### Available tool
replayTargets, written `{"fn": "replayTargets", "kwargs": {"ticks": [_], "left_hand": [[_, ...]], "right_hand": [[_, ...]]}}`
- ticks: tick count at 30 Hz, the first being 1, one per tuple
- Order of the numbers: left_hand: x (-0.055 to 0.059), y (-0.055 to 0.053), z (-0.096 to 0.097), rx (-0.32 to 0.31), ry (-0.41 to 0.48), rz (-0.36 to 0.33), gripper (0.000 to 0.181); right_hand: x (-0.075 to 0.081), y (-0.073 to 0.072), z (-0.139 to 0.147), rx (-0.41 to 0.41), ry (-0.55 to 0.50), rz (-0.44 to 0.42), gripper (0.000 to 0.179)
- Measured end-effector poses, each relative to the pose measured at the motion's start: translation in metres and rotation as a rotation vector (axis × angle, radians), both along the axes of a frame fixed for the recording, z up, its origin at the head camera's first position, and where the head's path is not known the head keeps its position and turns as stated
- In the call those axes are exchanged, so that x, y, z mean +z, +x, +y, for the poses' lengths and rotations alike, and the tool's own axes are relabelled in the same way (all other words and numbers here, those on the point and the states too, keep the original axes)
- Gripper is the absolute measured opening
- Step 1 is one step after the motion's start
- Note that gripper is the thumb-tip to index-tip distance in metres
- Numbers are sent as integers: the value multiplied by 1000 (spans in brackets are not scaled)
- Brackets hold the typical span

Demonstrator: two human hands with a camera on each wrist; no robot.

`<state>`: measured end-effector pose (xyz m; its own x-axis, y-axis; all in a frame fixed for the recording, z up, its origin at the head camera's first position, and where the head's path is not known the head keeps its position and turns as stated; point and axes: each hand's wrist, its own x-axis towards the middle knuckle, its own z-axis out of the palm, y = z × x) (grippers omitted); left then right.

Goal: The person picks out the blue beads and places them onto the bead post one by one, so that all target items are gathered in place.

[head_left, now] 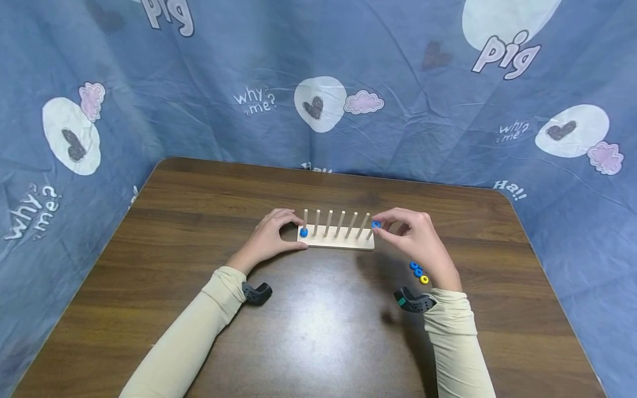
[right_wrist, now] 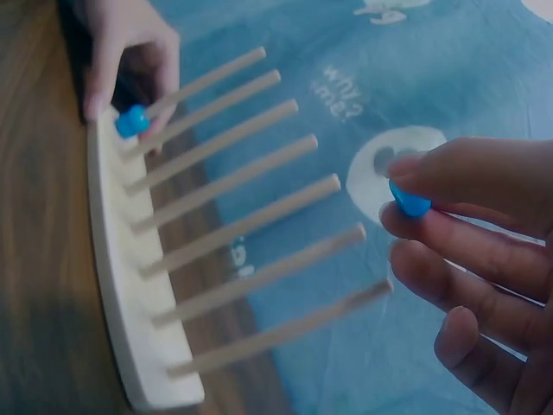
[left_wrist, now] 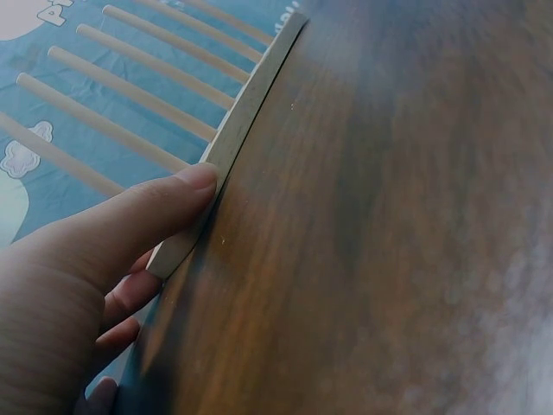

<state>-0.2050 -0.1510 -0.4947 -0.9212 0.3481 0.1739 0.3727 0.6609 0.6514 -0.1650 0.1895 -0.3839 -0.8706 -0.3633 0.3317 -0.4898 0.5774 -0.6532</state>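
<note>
On the tabletop (head_left: 209, 190), our left grip (head_left: 267, 236) pinched the pegboard (head_left: 338, 242), likely steadying it; our right grip (head_left: 424, 239) pinched a ring (right_wrist: 410, 202).

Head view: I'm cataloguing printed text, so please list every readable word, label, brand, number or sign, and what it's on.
"pig": blue cloth, upper left and upper right.
"why me?": same cloth, left, centre and right, with extra question marks.
"Ha!!": same cloth, far right.
Partly hidden lettering beyond the table, back centre and left: not fully readable.
Peg rack: no text visible.
</note>
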Motion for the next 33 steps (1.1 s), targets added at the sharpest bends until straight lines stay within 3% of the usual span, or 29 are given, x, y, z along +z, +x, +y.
{"fn": "replayTargets", "kwargs": {"ticks": [5,14,33], "left_hand": [[0,0,0,-3,0,2,54],[1,0,0,-7,4,1,55],[0,-1,-1,-10,16,18,55]], "right_hand": [[3,-4,-14,23,-17,17,15],[7,-7,-38,72,-44,-26,16],[1,-22,-82,117,27,15,18]]}}
